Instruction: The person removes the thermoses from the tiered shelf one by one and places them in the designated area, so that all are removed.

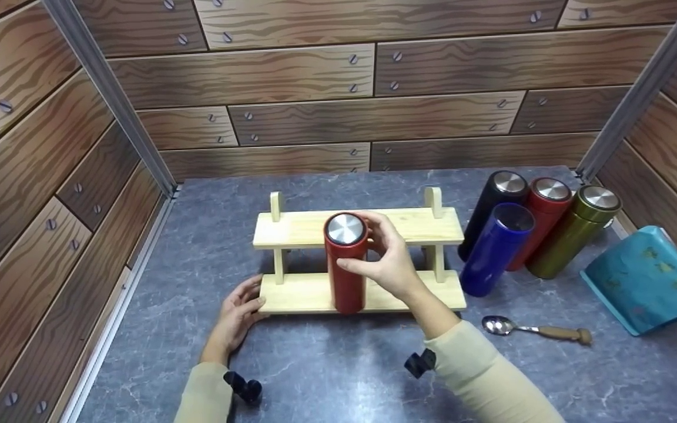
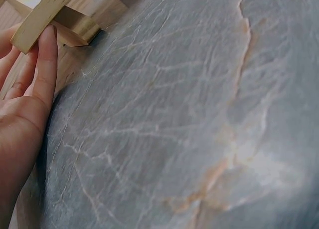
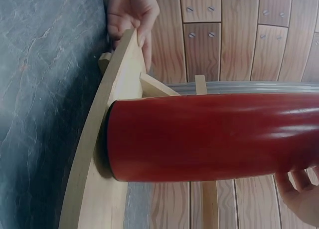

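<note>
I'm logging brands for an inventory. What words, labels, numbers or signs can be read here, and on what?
None: no readable text in any view.
Red flask held by the right hand: plain, no label showing.
Other flasks: no lettering visible.
Teal pouch: yellowish marks only, too blurred to read.
Rack, spoon: unmarked.

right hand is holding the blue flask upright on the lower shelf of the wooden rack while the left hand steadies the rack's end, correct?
Not quite: the flask is red, not blue. The head view shows the right hand holding the red flask upright on the lower shelf of the wooden rack, while the left hand steadies the rack's end. The blue flask stands apart to the right with the others.
</note>
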Tool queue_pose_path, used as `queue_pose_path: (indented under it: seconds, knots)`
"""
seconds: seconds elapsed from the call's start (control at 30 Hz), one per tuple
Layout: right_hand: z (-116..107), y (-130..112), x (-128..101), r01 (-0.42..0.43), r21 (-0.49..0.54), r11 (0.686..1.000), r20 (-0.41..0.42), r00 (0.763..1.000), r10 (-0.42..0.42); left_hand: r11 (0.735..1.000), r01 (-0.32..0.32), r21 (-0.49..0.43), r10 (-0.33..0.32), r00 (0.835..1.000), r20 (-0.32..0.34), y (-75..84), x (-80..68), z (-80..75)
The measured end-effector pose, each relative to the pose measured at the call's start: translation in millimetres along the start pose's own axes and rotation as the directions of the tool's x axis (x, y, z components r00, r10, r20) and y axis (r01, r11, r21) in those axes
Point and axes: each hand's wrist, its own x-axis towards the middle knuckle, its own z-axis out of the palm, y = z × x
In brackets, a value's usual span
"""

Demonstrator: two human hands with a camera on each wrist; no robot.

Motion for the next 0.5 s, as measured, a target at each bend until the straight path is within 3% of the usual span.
queue_pose_path:
  seconds: [0.27,0.5]
  knots:
    - [-15.8,-0.4,-7.1,-0.007,-0.002,1.000,-0.069,0.998,0.007,1.000,0.009,0.004,-0.009,1.000,-0.007,0.3,0.5,-0.2]
    - [-40.4,16.8,-13.3,0.022,-0.004,1.000,-0.112,0.994,-0.022,1.000,0.024,0.004,-0.024,0.999,-0.028,1.2,0.9,1.0]
